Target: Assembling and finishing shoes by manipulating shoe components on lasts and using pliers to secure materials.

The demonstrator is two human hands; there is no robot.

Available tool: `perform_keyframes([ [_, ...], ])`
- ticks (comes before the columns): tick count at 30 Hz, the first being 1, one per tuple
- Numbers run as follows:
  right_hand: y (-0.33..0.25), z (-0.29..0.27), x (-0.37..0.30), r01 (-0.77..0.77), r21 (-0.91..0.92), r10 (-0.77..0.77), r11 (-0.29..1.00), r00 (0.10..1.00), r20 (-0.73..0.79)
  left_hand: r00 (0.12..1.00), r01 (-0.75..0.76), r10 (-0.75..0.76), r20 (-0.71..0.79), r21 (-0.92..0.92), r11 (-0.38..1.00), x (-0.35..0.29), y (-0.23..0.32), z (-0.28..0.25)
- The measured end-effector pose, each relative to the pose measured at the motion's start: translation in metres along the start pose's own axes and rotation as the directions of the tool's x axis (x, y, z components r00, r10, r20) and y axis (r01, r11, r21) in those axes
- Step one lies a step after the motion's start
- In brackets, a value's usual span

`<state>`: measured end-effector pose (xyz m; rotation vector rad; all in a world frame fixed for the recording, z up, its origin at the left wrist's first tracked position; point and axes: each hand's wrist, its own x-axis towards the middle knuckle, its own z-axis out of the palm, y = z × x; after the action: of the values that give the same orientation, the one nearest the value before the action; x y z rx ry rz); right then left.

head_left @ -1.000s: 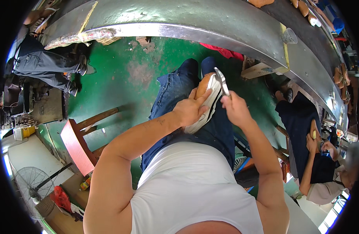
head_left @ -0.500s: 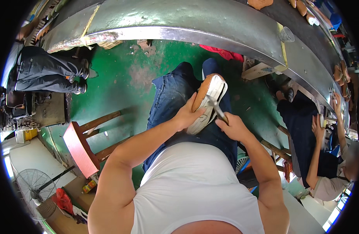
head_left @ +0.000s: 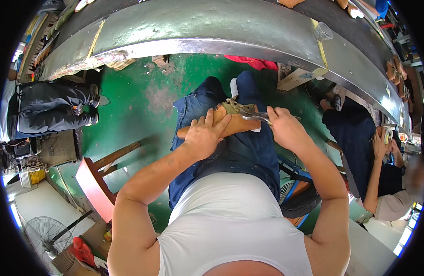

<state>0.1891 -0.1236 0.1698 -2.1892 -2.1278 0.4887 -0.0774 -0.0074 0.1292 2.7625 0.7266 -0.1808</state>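
A tan leather shoe [head_left: 243, 125] lies across my lap with its sole turned away from view and its toe to the left. My left hand [head_left: 203, 134] is wrapped over its front part, fingers spread on the leather. In my right hand [head_left: 284, 130] is a pair of metal pincers [head_left: 255, 115], with the jaws at the shoe's upper edge near the heel. Olive lining and frayed cord-like material show at the shoe's opening beside the jaws. Whether the jaws grip anything is too small to tell.
A metal-edged workbench [head_left: 198, 27] curves across the far side. A red-topped wooden stool [head_left: 93, 186] stands at left, above a wire fan [head_left: 46, 234]. One person's legs [head_left: 55, 108] are at far left; another seated person [head_left: 386, 184] works at right. A plastic cup [head_left: 323, 31] stands on the bench.
The shoe has turned from upright, sole showing, to lying sideways with its upper showing. My left hand has shifted onto its front, and the pincers have moved from the sole to the upper edge.
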Motion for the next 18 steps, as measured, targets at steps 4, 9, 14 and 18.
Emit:
perform_keyframes([
  [4, -0.011, -0.003, 0.017, 0.089, -0.319, -0.068, 0.943, 0.995, 0.078, 0.999, 0.011, -0.011, -0.052, -0.003, 1.000, -0.001, 0.001, 0.004],
  [9, -0.003, -0.018, 0.047, 0.093, -0.044, -0.077, 0.995, 0.956, 0.285, 0.996, -0.015, 0.023, -0.087, 0.088, 0.996, -0.007, 0.000, 0.011],
  [14, -0.004, 0.005, 0.041, -0.629, 0.775, -0.040, 0.067, 0.774, 0.632, 0.982, -0.151, 0.165, -0.094, 0.138, 0.979, -0.020, -0.031, -0.014],
  [18, 0.015, 0.002, -0.005, -0.625, 0.770, -0.066, -0.131, 0.780, 0.622, 0.986, 0.092, -0.054, 0.158, -0.244, 0.965, -0.025, -0.065, -0.049],
])
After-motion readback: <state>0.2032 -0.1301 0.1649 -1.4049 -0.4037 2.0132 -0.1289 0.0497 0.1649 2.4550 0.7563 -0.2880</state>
